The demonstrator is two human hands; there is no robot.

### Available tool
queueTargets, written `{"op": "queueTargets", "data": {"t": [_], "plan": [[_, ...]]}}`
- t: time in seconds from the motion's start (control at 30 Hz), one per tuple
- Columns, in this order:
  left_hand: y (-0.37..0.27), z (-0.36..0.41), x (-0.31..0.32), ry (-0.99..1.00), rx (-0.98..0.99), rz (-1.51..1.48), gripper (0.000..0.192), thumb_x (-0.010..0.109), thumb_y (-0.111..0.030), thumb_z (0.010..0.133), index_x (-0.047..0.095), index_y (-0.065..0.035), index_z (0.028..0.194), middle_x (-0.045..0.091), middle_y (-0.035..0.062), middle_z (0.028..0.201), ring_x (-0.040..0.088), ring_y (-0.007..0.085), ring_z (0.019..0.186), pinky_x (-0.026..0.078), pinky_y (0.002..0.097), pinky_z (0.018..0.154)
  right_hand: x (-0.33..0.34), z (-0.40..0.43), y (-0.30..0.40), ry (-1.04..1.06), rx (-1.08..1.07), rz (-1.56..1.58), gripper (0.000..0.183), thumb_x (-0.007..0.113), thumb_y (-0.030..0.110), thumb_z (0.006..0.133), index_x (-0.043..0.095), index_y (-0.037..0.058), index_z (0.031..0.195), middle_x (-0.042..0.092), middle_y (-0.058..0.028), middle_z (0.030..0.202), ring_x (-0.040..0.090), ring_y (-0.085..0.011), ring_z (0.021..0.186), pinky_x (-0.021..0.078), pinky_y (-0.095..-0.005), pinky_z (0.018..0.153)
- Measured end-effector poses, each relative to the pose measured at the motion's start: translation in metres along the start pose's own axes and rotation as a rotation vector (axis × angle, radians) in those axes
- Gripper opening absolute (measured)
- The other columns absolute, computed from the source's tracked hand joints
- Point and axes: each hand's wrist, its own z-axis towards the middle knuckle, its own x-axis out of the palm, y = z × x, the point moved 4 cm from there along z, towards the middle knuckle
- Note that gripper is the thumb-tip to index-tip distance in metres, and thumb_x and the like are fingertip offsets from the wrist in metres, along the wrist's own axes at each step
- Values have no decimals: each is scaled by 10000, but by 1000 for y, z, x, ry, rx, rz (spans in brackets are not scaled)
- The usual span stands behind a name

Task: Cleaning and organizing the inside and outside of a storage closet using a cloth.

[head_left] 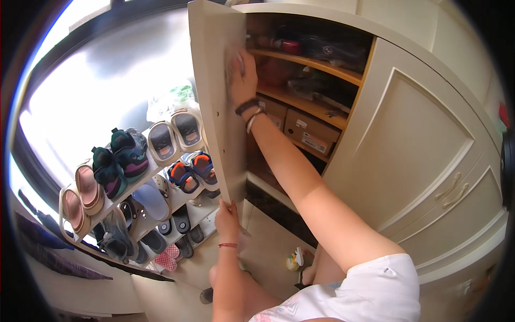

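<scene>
A cream cabinet door (213,80) stands swung out, edge towards me. My left hand (227,219) grips the bottom edge of this door, a red cord around its wrist. Higher up, my right hand (244,76) is pressed to the inner face of the door, with a crumpled, pale thing, perhaps a cloth, under its blurred fingers. A dark band and a light one circle that wrist. Behind the right forearm, wooden shelves (310,62) hold a cardboard shoe box (312,135), a red item (290,46) and dark things in plastic.
At left, a white tiered shoe rack (139,181) holds sneakers, clogs and slippers beside a bright window. A closed cabinet door (406,141) is on the right. On the tiled floor (265,237) lie a yellow and white object (293,261) and a dark slipper (206,296).
</scene>
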Motion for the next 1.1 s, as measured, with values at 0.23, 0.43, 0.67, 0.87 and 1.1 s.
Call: {"op": "queueTargets", "data": {"t": [0.23,0.43,0.67,0.87,1.1], "plan": [[-5,13,13,73,-3,-58,251,536,-270,894,482,-45,991,606,145,625,603,366,609,446,457,521,-56,-232,-112,3,742,-250,398,391,264,972,434,56,1308,441,-188,1317,426,-323,1214,320,-358,1027],[16,19,-15,101,-99,-38,230,557,-249,886,484,-56,987,586,134,586,591,344,558,425,437,489,-17,-180,-8,48,226,51,379,496,1,837,556,60,1206,518,-169,1248,477,-292,1186,358,-350,1001],[12,16,-17,114,-137,-31,241,558,-229,890,511,-47,1042,564,118,540,568,303,492,408,397,461,8,-15,-71,-40,30,-69,326,449,160,902,537,41,1193,559,-191,1156,504,-349,1110,388,-364,948],[-14,16,5,149,-136,-169,236,542,-229,903,508,-42,1044,566,105,526,574,262,465,407,362,447,-41,-109,-221,-94,633,-177,321,378,74,928,472,33,1232,532,-170,1219,492,-288,1162,359,-344,988],[-6,12,-4,114,-158,-142,234,541,-201,908,511,-11,1040,603,123,564,584,175,448,422,289,435,-33,-197,-56,26,249,51,383,516,29,839,532,54,1221,518,-158,1239,489,-323,1148,382,-370,984]]}}
